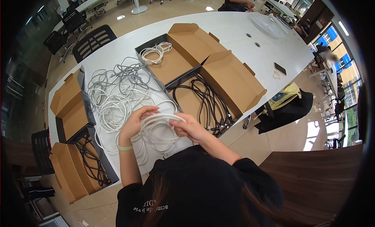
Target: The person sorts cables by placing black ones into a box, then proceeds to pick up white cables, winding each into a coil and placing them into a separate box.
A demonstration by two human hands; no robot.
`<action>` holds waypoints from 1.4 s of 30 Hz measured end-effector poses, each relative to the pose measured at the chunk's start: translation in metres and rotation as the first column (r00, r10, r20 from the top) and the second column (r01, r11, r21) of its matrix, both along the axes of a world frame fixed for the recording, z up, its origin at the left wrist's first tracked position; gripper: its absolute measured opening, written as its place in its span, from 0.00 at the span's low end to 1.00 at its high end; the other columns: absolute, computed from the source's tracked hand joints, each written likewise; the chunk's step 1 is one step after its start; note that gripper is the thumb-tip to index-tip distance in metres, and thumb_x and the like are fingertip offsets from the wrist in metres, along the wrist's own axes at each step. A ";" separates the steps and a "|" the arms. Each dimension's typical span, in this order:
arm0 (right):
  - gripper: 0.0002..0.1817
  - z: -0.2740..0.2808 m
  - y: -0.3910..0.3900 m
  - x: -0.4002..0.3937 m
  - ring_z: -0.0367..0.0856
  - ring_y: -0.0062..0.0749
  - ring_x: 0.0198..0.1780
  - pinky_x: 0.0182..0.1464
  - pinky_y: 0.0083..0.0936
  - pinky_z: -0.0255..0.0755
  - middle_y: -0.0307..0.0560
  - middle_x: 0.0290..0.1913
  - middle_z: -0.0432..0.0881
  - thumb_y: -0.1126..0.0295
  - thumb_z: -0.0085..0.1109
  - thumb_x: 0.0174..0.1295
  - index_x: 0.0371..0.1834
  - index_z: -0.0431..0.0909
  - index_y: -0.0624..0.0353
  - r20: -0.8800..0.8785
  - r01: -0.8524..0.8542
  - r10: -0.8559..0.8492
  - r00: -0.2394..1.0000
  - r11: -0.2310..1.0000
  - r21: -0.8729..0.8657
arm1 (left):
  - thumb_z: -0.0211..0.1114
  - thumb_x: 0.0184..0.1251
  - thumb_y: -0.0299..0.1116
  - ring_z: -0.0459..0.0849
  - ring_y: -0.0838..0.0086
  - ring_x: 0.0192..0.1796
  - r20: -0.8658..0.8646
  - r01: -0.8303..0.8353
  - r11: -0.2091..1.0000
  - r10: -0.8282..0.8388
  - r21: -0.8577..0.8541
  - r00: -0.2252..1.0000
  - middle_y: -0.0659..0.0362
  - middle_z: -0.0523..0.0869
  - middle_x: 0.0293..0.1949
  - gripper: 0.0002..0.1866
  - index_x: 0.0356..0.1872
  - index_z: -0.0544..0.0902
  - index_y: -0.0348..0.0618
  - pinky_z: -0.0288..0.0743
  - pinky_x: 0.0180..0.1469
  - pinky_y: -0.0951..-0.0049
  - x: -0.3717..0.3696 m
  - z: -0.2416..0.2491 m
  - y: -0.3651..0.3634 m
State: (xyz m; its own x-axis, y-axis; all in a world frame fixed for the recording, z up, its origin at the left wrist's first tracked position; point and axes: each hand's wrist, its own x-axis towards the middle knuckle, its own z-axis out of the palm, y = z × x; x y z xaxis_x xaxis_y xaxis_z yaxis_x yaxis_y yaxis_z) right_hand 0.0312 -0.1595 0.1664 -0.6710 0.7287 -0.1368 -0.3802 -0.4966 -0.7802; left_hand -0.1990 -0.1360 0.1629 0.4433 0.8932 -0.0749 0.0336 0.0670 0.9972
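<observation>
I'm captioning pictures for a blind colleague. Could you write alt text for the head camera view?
A person's right hand grips a looped white cable, with the left hand at its other side. On the white table, open cardboard boxes flank a tangle of white and gray cables; two contain black cables, one a white coil.

1. Bare left hand (134,122), raised at the left side of the grip, back of the hand outward, fingers curved toward the right hand; whether they close fully cannot be told
2. Bare right hand (188,128), at the right side of the grip, thumb and bent fingers pinched together, pointing left
3. Left forearm (129,166), rising steeply below the grip, pale band (125,148) around the wrist
4. Right forearm (219,148), slanting down and right from the grip to a short black sleeve (256,176)
5. Hands apart, at near-equal height
</observation>
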 end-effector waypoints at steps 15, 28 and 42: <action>0.20 -0.021 0.023 0.010 0.52 0.12 0.10 0.15 0.12 0.48 0.28 0.10 0.56 0.58 0.38 0.71 0.21 0.61 0.53 -0.361 0.039 -0.111 0.926 0.979 -0.200 | 0.37 0.75 0.47 0.59 0.83 0.22 0.704 -0.047 0.965 0.221 -0.257 0.675 0.69 0.58 0.18 0.16 0.34 0.65 0.47 0.62 0.22 0.83 0.052 -0.015 -0.021; 0.17 -0.034 0.026 -0.002 0.55 0.13 0.11 0.17 0.13 0.51 0.26 0.11 0.57 0.60 0.37 0.71 0.23 0.64 0.52 -0.443 -0.198 0.057 0.895 0.940 -0.279 | 0.34 0.73 0.54 0.54 0.82 0.19 0.772 0.305 0.839 0.195 -0.451 0.605 0.70 0.57 0.15 0.24 0.20 0.61 0.52 0.53 0.21 0.82 0.017 -0.036 -0.020; 0.15 -0.030 0.043 -0.023 0.51 0.13 0.10 0.15 0.14 0.46 0.28 0.10 0.55 0.67 0.37 0.68 0.21 0.61 0.53 -0.280 -0.388 0.319 0.905 0.890 -0.240 | 0.60 0.57 0.41 0.78 0.58 0.46 -0.350 0.085 0.593 0.348 0.801 0.870 0.51 0.80 0.43 0.23 0.49 0.75 0.35 0.71 0.47 0.68 0.023 0.037 -0.008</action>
